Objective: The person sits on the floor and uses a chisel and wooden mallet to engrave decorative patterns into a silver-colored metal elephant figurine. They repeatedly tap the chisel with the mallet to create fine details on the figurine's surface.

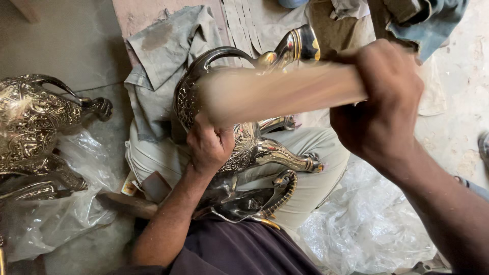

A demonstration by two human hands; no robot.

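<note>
Brass animal figure (pixel 254 147): shiny, engraved, dark curved handle, on lap.

An engraved brass animal figure with dark curved horns (pixel 254 137) lies across the person's lap, on the light trouser legs (pixel 316 153), with the left hand (pixel 210 145) against its near side and the right hand (pixel 379 104) above and to its right, around a pale wooden stick (pixel 275 94) that crosses over the figure. A crumpled grey cloth (pixel 163 61) lies behind the figure. A second engraved metal figure (pixel 33 127) rests on a clear plastic bag (pixel 61 209) at far left, and crinkled clear plastic sheeting (pixel 367 224) lies at lower right
</note>
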